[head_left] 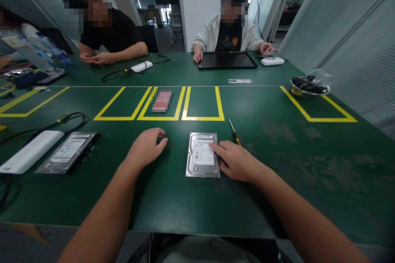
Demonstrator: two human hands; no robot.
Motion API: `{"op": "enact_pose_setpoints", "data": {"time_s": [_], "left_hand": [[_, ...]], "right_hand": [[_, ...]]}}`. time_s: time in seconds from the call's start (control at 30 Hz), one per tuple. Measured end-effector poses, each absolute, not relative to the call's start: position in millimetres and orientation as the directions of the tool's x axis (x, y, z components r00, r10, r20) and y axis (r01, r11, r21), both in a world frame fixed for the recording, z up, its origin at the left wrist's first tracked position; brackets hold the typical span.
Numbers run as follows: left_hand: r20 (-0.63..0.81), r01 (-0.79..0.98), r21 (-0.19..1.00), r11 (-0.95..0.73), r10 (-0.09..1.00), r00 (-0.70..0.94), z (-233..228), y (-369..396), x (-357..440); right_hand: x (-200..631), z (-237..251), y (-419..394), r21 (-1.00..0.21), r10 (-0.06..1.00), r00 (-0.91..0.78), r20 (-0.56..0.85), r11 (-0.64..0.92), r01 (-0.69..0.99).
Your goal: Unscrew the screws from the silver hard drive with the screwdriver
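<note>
A silver hard drive [203,158] lies flat on the green table in front of me, its white label facing up. My right hand [236,160] rests at its right edge, the index finger stretched over the label and touching it; no grip around the drive shows. Just beyond that hand lies a screwdriver [235,134] with a black and yellow handle, its tip pointing away. To the left of the drive, and apart from it, my left hand [148,146] hovers or rests low over the table with thumb and fingers apart, holding nothing.
Left of me are a second hard drive [69,152] and a white power bank [32,151] with a black cable. Yellow tape outlines [203,118] mark the table, a pink item [162,102] inside one. A metal bowl [309,90] stands right. Two people sit opposite, one touching a black panel [227,60].
</note>
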State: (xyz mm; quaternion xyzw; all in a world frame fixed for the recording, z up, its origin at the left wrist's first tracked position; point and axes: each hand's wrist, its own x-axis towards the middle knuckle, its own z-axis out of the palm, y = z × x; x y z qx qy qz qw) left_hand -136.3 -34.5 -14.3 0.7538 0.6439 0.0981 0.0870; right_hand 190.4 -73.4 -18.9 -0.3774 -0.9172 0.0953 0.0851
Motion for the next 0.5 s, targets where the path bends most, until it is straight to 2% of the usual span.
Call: {"op": "enact_pose_setpoints", "data": {"time_s": [0.17,0.3,0.5], "left_hand": [[0.031,0.995,0.028,0.092,0.995,-0.093,-17,-49,-180],[0.037,0.952,-0.141,0.271,0.963,-0.268,-17,-68,-212],[0.106,0.901,-0.214,0.378,0.925,-0.364,-31,-82,-259]], "right_hand": [[193,-17,-74,-0.256,0.699,-0.711,0.077,0.703,0.663],[194,-15,-74,-0.268,0.703,-0.707,0.073,0.697,0.665],[193,-14,-76,-0.262,0.709,-0.703,0.060,0.691,0.674]]}}
